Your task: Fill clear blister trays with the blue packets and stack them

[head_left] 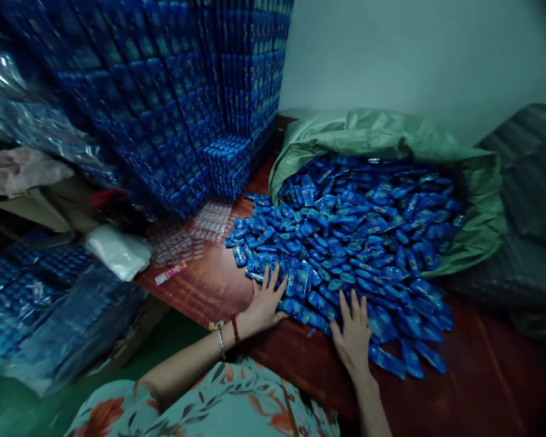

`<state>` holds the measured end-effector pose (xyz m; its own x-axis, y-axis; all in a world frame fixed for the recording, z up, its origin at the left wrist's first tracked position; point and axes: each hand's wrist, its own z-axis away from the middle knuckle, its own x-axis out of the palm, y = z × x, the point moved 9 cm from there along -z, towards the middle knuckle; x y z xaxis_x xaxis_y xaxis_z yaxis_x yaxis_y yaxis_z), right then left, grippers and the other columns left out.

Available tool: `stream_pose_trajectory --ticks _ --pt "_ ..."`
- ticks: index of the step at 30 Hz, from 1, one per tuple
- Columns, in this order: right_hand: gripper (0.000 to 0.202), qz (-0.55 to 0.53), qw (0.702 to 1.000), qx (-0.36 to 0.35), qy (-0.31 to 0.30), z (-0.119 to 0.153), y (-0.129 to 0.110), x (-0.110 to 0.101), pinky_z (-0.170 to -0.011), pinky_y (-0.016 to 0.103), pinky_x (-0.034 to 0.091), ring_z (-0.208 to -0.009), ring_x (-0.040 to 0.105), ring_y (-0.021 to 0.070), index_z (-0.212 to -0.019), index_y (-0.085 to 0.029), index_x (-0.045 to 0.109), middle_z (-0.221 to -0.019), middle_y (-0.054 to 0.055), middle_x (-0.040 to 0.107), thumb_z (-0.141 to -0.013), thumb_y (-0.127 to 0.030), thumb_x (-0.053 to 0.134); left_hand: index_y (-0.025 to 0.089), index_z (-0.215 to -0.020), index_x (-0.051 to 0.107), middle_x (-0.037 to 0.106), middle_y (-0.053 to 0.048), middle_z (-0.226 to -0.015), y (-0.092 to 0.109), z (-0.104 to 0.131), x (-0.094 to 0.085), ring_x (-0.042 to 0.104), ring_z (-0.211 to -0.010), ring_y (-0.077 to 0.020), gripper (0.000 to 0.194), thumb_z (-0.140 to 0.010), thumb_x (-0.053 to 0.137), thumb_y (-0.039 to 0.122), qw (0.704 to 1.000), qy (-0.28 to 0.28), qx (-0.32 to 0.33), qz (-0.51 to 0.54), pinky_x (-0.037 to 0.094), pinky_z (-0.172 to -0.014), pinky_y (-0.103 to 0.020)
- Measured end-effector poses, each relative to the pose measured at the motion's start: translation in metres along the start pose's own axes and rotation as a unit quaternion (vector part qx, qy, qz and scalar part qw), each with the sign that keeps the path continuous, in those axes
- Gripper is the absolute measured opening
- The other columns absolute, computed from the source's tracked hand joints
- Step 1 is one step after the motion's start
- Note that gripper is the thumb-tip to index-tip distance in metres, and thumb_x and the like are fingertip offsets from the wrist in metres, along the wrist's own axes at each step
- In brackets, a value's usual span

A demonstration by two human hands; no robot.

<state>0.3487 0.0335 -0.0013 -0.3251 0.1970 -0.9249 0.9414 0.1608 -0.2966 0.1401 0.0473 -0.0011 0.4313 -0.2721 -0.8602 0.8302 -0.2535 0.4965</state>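
The loose blue packets (332,237) lie heaped on a reddish-brown table (209,285), at about 3 o'clock from the middle of the view, spilling from the mouth of a green sack (482,230) at the heap's 1 o'clock. How far they reach back inside the sack is hidden, and their print is too small and blurred to read.

At the heap's 8 o'clock edge is the person's left hand (266,303), fingers spread and straight against the nearest packets, gripping nothing visible. The right hand (355,337), at the heap's 6 o'clock, is likewise spread, palm down; whether its fingertips press the packets or hover just over them, one cannot tell. The right forearm is cut off by the bottom edge. A silvery bracelet (221,341) and red beads (235,329) circle the left wrist.

Toward 10 o'clock in the view rise tall stacks of blue packs (164,109), cut off above. Below them, at 9 o'clock, clear moulded sheets (177,243) lie beside a pink-and-yellow strip (170,273), its lettering unclear. The dark bulk (528,182) at 3 o'clock is too dim to identify.
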Motion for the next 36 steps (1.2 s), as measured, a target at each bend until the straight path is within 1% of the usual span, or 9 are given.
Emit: stream_pose_trajectory --ticks 5,9,11,14,17,20,27,33,36 --pt "0.053 -0.106 0.993 0.005 0.061 0.011 0.0 -0.005 -0.102 0.062 0.03 -0.141 0.017 0.0344 -0.145 -0.027 0.029 -0.154 0.01 0.022 -0.093 -0.034 0.032 0.021 -0.146 0.023 0.011 -0.018 -0.155 -0.015 0.018 -0.02 0.013 -0.142 -0.0341 0.079 -0.08 0.065 0.03 0.998 0.005 0.041 0.05 0.031 -0.109 -0.053" --pt "0.046 -0.14 0.982 0.046 0.121 0.017 0.003 -0.015 -0.103 0.055 0.035 -0.134 0.034 0.0313 -0.133 -0.019 0.049 -0.144 0.013 0.041 -0.093 -0.037 0.037 0.021 -0.136 0.043 0.035 -0.015 -0.147 -0.055 0.023 -0.064 0.037 -0.134 -0.0254 0.049 -0.089 0.052 0.032 0.987 0.121 0.048 0.094 0.035 -0.109 -0.042" --pt "0.041 -0.138 0.977 0.058 0.149 0.015 0.002 -0.024 -0.098 0.048 0.042 -0.123 0.049 0.0288 -0.124 -0.016 0.057 -0.132 0.015 0.054 -0.092 -0.035 0.041 0.018 -0.131 0.048 0.045 -0.016 -0.138 -0.096 0.024 -0.102 0.042 -0.129 -0.0262 0.043 -0.091 0.048 0.034 0.969 0.235 -0.022 0.075 0.036 -0.107 -0.043" --pt "0.034 -0.12 0.973 0.047 0.191 0.004 -0.008 -0.043 -0.088 0.04 0.049 -0.101 0.063 0.0244 -0.113 -0.013 0.065 -0.11 0.015 0.067 -0.091 -0.028 0.043 0.009 -0.136 0.041 0.046 -0.024 -0.134 -0.171 0.031 -0.159 0.043 -0.125 -0.0349 0.058 -0.088 0.05 0.04 0.9 0.366 -0.235 -0.023 0.037 -0.101 -0.051" --pt "0.03 -0.125 0.969 0.002 0.215 -0.009 -0.034 -0.058 -0.086 0.037 0.05 -0.095 0.065 0.0218 -0.11 -0.015 0.066 -0.104 0.012 0.069 -0.09 -0.022 0.044 0.003 -0.138 0.036 0.05 -0.029 -0.126 -0.227 0.022 -0.188 0.045 -0.119 -0.0431 0.068 -0.084 0.053 0.042 0.865 0.31 -0.384 -0.092 0.035 -0.094 -0.057" --pt "0.03 -0.166 0.969 -0.078 0.165 -0.014 -0.078 -0.055 -0.089 0.036 0.05 -0.102 0.062 0.02 -0.115 -0.018 0.062 -0.108 0.01 0.068 -0.089 -0.017 0.047 0.003 -0.129 0.046 0.06 -0.027 -0.115 -0.255 0.003 -0.198 0.051 -0.113 -0.042 0.055 -0.084 0.053 0.035 0.878 0.236 -0.408 -0.085 0.033 -0.094 -0.056" --pt "0.047 -0.04 0.975 -0.202 -0.084 0.031 -0.158 0.016 -0.106 0.063 0.024 -0.137 0.029 0.0316 -0.136 -0.03 0.045 -0.146 0.007 0.039 -0.09 -0.025 0.049 0.006 -0.122 0.053 0.062 -0.023 -0.112 -0.261 -0.01 -0.202 0.056 -0.108 -0.0337 0.042 -0.084 0.043 0.021 0.893 0.285 -0.348 -0.032 0.038 -0.094 -0.048" --pt "0.047 0.026 0.975 -0.203 -0.086 0.021 -0.138 0.046 -0.106 0.069 0.002 -0.137 0.03 0.0292 -0.138 -0.037 0.04 -0.147 0.006 0.039 -0.093 -0.028 0.048 0.012 -0.098 0.065 0.061 -0.011 -0.094 -0.239 0.03 -0.215 0.057 -0.092 -0.0238 0.029 -0.083 0.042 0.023 0.876 0.413 -0.248 0.034 0.044 -0.089 -0.037" --pt "0.045 0.014 0.978 -0.197 -0.072 -0.004 -0.126 0.045 -0.108 0.067 0.0 -0.135 0.035 0.0258 -0.137 -0.037 0.041 -0.145 0.006 0.042 -0.093 -0.027 0.048 0.018 -0.095 0.064 0.06 -0.005 -0.085 -0.212 0.055 -0.207 0.056 -0.077 -0.0186 0.025 -0.083 0.047 0.032 0.912 0.363 -0.166 0.096 0.047 -0.078 -0.032"
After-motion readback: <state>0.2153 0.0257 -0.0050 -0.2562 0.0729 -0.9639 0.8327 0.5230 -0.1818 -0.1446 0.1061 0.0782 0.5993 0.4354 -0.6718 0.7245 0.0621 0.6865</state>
